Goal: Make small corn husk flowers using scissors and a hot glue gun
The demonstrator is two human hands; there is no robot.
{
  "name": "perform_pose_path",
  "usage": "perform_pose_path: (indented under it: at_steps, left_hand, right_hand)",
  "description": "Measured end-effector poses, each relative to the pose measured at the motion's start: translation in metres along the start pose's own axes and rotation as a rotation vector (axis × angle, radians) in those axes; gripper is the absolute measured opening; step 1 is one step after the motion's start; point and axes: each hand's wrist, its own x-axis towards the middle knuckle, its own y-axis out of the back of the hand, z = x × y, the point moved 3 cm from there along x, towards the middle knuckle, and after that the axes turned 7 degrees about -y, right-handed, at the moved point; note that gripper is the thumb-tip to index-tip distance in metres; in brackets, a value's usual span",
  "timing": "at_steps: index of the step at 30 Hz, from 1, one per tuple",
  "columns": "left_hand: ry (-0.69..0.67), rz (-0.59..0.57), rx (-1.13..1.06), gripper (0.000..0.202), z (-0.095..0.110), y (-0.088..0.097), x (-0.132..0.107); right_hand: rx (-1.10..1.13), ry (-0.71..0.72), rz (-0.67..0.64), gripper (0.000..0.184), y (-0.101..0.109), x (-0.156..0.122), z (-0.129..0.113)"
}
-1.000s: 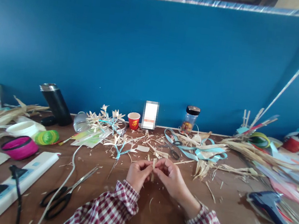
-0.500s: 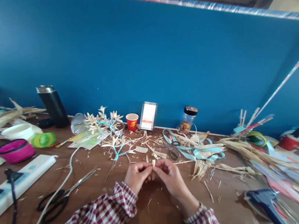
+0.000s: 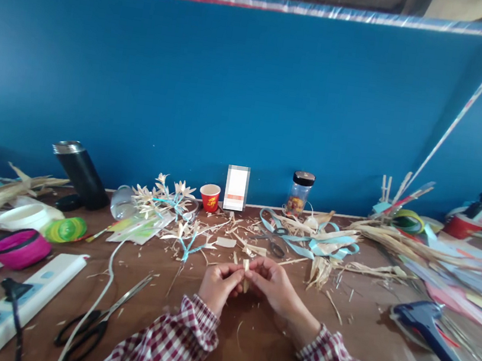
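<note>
Seemingly light and brittle, the straw strip (image 3: 246, 267) sits pinched between our left hand (image 3: 218, 282) and right hand (image 3: 275, 282), best gripped mid-length.

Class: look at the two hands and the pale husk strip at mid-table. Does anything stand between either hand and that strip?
Nothing visible does. The left hand and right hand both pinch the husk strip directly at their fingertips, over the table. The black scissors and loose scraps lie apart from them.
</note>
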Motion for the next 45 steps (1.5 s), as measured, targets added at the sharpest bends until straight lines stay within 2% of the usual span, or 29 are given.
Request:
perform_pose_path:
  at_steps: [12, 25, 31, 45]
  left_hand:
    - [0.123, 0.005, -0.111, 0.034, 0.004, -0.006, -0.003]
    - [0.131, -0.015, -0.132, 0.032, 0.004, -0.009, -0.004]
    - [0.122, -0.056, -0.113, 0.031, 0.007, -0.01, -0.005]
    - [0.123, -0.004, -0.109, 0.03, 0.01, -0.008, -0.005]
  right_hand:
    - [-0.016, -0.022, -0.002, 0.033, 0.004, 0.001, 0.001]
    - [0.012, -0.013, 0.013, 0.03, -0.001, -0.002, -0.003]
    - [-0.006, 0.001, 0.067, 0.027, -0.002, -0.003, -0.006]
    - [0.002, 0.007, 0.037, 0.03, -0.002, -0.001, 0.001]
